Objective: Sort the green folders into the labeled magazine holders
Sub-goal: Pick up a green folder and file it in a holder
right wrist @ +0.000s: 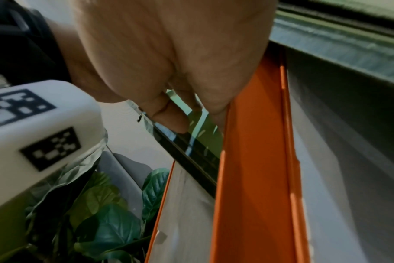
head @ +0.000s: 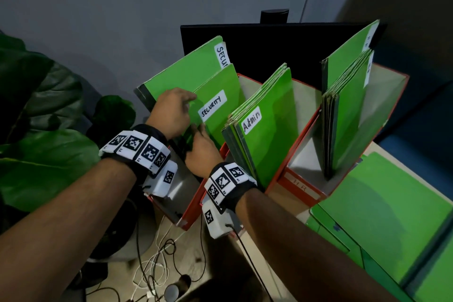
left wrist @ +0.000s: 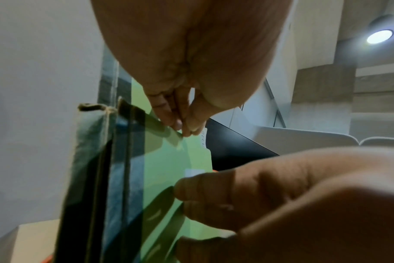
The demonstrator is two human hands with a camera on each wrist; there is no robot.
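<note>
Three red magazine holders stand side by side. The left holder (head: 192,206) has two green folders labelled Security. My left hand (head: 188,103) pinches the top edge of the front Security folder (head: 220,95), as the left wrist view shows (left wrist: 184,129). My right hand (head: 199,130) grips the same folder's near edge lower down (right wrist: 191,124), next to the holder's orange wall (right wrist: 247,160). The folder stands tilted inside the left holder. The middle holder (head: 294,149) has several Admin folders (head: 267,125); the HR holder (head: 302,187) has several more (head: 348,110).
A loose pile of green folders (head: 382,216) lies on the table at the lower right. A black monitor (head: 269,41) stands behind the holders. A large leafy plant (head: 49,154) is at the left, and cables (head: 159,265) lie on the floor below.
</note>
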